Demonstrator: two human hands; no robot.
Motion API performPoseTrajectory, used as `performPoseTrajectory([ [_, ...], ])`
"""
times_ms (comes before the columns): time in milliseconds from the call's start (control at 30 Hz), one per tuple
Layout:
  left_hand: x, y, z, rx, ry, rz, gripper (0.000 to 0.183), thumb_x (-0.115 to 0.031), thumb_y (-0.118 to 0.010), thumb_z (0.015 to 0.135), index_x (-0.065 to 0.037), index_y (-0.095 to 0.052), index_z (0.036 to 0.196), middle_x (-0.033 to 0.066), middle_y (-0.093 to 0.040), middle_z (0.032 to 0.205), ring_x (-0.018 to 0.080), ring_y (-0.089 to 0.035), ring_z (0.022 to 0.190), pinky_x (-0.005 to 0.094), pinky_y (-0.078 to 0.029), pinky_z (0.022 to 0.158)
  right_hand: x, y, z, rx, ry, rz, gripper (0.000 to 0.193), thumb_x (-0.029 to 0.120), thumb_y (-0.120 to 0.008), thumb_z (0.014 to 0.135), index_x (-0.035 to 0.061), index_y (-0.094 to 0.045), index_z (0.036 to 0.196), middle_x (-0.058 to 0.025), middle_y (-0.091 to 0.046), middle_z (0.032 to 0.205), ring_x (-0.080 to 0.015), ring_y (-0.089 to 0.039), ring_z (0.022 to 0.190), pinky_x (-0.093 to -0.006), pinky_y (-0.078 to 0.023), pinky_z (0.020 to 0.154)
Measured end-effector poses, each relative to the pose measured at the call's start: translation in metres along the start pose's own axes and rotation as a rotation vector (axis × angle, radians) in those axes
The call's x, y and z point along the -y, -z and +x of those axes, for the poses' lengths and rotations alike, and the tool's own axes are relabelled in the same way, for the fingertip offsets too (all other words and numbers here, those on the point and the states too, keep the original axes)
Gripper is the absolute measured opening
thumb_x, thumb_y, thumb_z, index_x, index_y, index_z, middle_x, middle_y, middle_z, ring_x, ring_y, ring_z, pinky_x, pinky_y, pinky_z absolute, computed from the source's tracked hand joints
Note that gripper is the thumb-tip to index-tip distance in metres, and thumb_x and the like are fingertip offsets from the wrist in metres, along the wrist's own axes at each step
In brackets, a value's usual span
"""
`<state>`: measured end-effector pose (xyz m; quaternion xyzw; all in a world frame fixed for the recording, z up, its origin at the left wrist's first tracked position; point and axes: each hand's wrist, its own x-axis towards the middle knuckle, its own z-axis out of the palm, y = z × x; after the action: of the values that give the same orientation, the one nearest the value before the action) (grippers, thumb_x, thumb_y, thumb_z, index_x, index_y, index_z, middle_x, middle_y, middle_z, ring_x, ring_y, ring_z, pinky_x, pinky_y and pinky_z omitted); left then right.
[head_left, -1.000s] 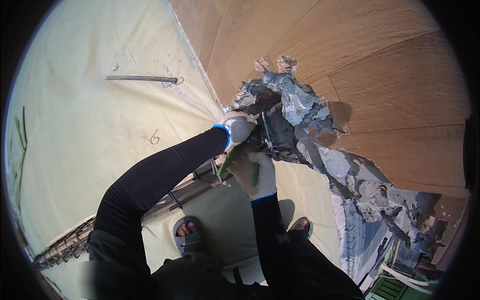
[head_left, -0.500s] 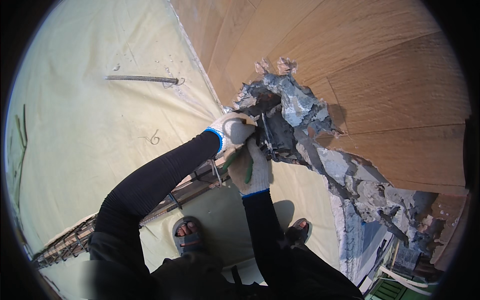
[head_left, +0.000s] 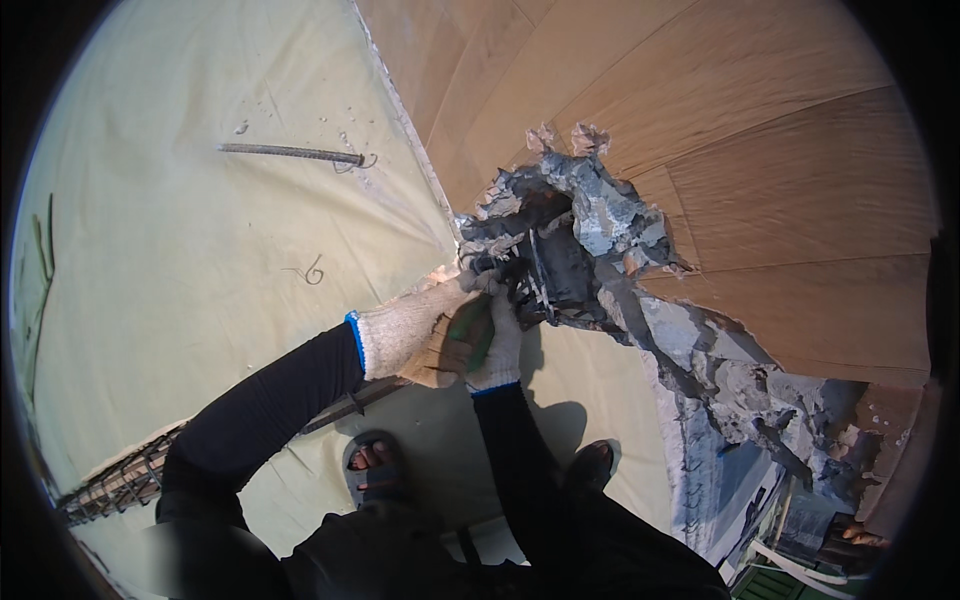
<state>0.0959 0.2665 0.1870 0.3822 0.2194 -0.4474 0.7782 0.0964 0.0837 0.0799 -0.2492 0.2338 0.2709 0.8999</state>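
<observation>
Both my hands wear white knitted gloves with blue cuffs and meet at the broken wall corner. My right hand (head_left: 503, 340) is closed on green-handled pliers (head_left: 470, 320), whose jaws point away from me into dark steel bars (head_left: 515, 272). Pressed against the same handles from the left, my left hand (head_left: 415, 335) is closed too, the tan palm side of its glove showing. The gloves and bars hide the jaws, so what they bite on cannot be seen.
Jagged grey concrete (head_left: 605, 215) surrounds the bars, beside brown wood-look panels (head_left: 760, 190). Pale sheeting (head_left: 200, 240) covers the left side, with a loose rebar piece (head_left: 290, 152) and a curled wire (head_left: 313, 270) on it. My sandalled feet (head_left: 375, 465) stand below. A rebar cage (head_left: 120, 485) lies lower left.
My left hand has come down from the bars onto the pliers' handles beside my right hand. The handles, spread apart before, are now closer together. The view has shifted slightly.
</observation>
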Motion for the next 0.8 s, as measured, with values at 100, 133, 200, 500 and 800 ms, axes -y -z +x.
performPoseTrajectory([
  [100, 0.002, 0.026, 0.028, 0.195, 0.121, -0.128, 0.059, -0.076, -0.058, 0.108, -0.022, -0.068, 0.128, -0.0009, -0.071, 0.097, 0.016, -0.071, 0.083, 0.0363, -0.06, 0.068, -0.001, -0.036, -0.014, -0.253, 0.117, -0.143, 0.036, 0.055, -0.062, 0.115, 0.0213, -0.07, 0.124, -0.0026, -0.074, 0.103, -0.0146, -0.065, 0.074, -0.029, -0.05, 0.055],
  [133, 0.004, 0.033, 0.039, 0.293, 0.176, -0.196, 0.064, -0.079, -0.056, 0.107, -0.021, -0.068, 0.133, 0.0003, -0.071, 0.099, 0.0169, -0.071, 0.084, 0.0371, -0.061, 0.068, 0.005, -0.028, -0.014, -0.211, 0.093, -0.172, 0.04, 0.057, -0.062, 0.114, 0.0195, -0.068, 0.129, -0.0045, -0.073, 0.111, -0.0171, -0.066, 0.082, -0.0323, -0.051, 0.063],
  [200, 0.007, 0.024, 0.052, 0.169, 0.149, -0.173, 0.065, -0.078, -0.056, 0.107, -0.017, -0.07, 0.122, 0.0009, -0.071, 0.096, 0.0178, -0.072, 0.083, 0.036, -0.061, 0.066, 0.018, -0.006, -0.005, -0.114, 0.038, -0.259, 0.057, 0.062, -0.062, 0.112, 0.0137, -0.063, 0.143, -0.01, -0.07, 0.133, -0.0256, -0.068, 0.107, -0.0434, -0.057, 0.087],
  [500, -0.051, -0.011, 0.05, 0.32, 0.374, -0.193, 0.044, -0.056, -0.077, 0.096, -0.012, -0.068, 0.094, 0.0041, -0.062, 0.081, 0.0168, -0.063, 0.07, 0.0281, -0.044, 0.053, 0.052, -0.017, -0.002, -0.054, 0.004, -0.241, 0.059, 0.064, -0.066, 0.11, 0.0101, -0.067, 0.134, -0.0059, -0.067, 0.118, -0.0179, -0.066, 0.104, -0.0366, -0.06, 0.086],
  [800, -0.103, -0.006, 0.066, 0.3, -0.56, 1.902, 0.037, -0.022, -0.065, 0.107, -0.008, -0.077, 0.14, 0.0119, -0.078, 0.138, 0.0291, -0.077, 0.113, 0.0449, -0.065, 0.089, 0.038, -0.052, -0.022, -0.014, -0.047, -0.07, 0.07, 0.065, -0.047, 0.115, 0.0082, -0.051, 0.156, -0.0163, -0.06, 0.157, -0.0375, -0.054, 0.149, -0.0625, -0.041, 0.125],
])
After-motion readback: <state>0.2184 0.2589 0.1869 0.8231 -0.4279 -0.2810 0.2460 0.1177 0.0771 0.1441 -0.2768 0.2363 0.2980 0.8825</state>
